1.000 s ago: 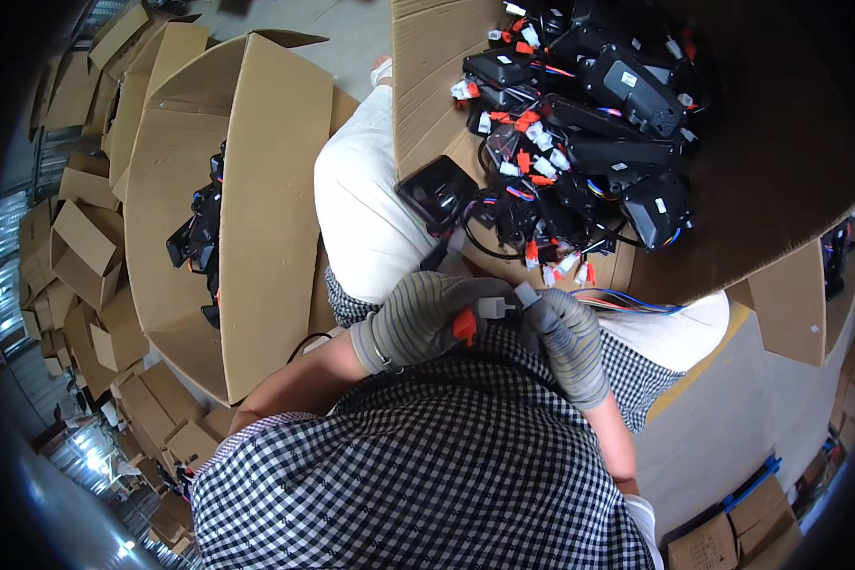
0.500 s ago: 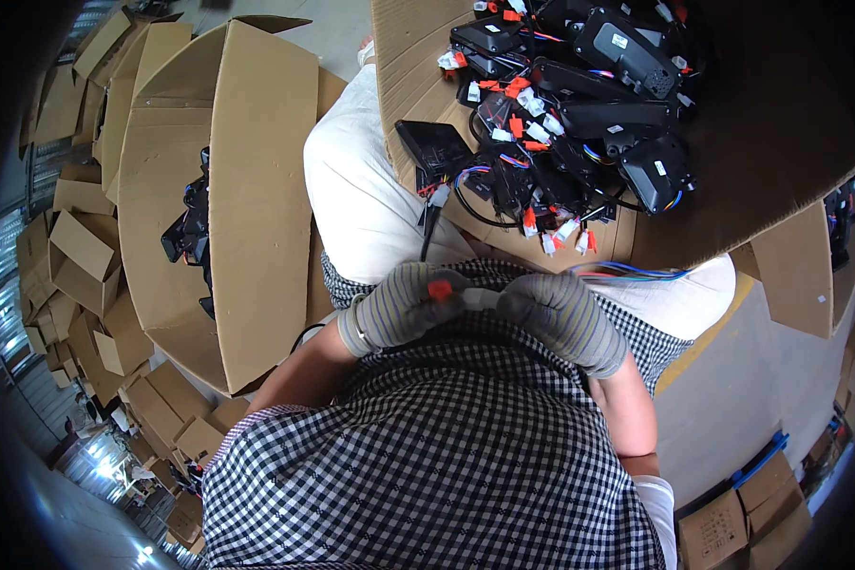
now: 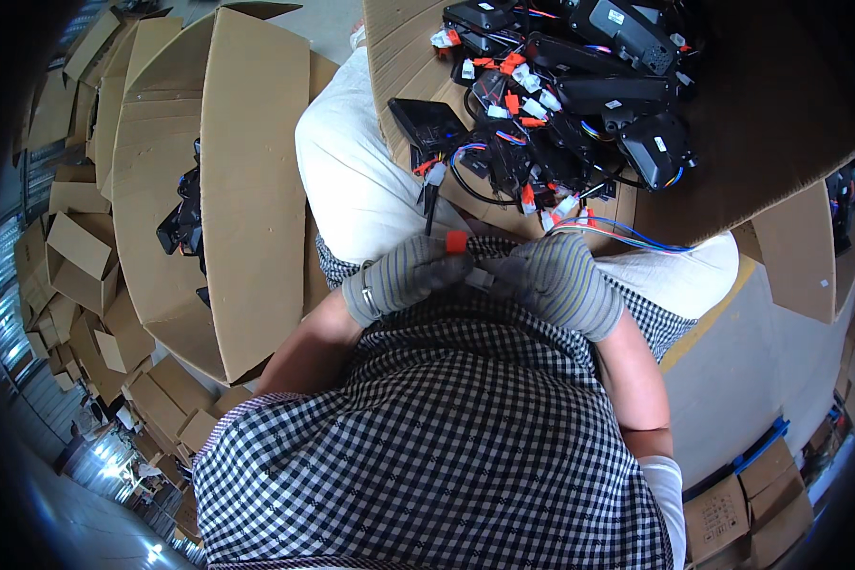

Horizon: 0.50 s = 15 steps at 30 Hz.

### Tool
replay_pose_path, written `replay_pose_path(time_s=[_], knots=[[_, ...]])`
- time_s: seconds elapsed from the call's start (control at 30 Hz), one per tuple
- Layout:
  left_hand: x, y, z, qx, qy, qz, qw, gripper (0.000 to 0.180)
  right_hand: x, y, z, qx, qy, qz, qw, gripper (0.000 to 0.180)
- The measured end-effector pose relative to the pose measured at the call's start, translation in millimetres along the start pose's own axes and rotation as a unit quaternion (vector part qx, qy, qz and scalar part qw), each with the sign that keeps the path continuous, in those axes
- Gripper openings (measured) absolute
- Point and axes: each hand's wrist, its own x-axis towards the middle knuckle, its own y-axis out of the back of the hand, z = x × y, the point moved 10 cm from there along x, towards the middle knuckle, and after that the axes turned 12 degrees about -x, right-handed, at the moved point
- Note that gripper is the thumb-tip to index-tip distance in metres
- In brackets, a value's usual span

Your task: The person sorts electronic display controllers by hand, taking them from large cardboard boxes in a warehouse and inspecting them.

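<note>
My left hand (image 3: 404,277), in a grey striped glove, is closed on a black cable's red connector (image 3: 456,241), which pokes up past the fingertips. The black cable (image 3: 430,211) runs from that hand up toward the units in the box. A white connector (image 3: 481,277) sits between my two hands, pinched by the fingers of my gloved right hand (image 3: 565,283). Red, blue and white wires (image 3: 627,237) trail from the right hand toward the box. Whether the red and white connectors touch each other cannot be made out.
Across my lap leans a large open cardboard box (image 3: 731,204) holding a heap of black plastic units (image 3: 617,95) with red and white connectors. Another open carton (image 3: 256,190) with black parts stands to the left. More cartons (image 3: 90,252) are piled at far left; one box (image 3: 798,256) stands at right.
Both hands have risen slightly, and the red connector now shows higher and further right. The coloured wires arch higher by the right hand. The whole view has shifted a little.
</note>
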Motion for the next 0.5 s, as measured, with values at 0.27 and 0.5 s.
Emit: replay_pose_path(time_s=[0.27, 0.5], knots=[[22.8, 72.3, 81.0, 0.345, 0.003, 0.227, 0.911, 0.041, 7.5, -28.1, -17.8, 0.072, 0.017, -0.093, 0.993, 0.024], [87.8, 159.1, 15.1, 0.360, 0.197, 0.397, 0.821, 0.064, 5.6, -14.1, -25.4, 0.140, 0.022, -0.047, 0.989, 0.024]])
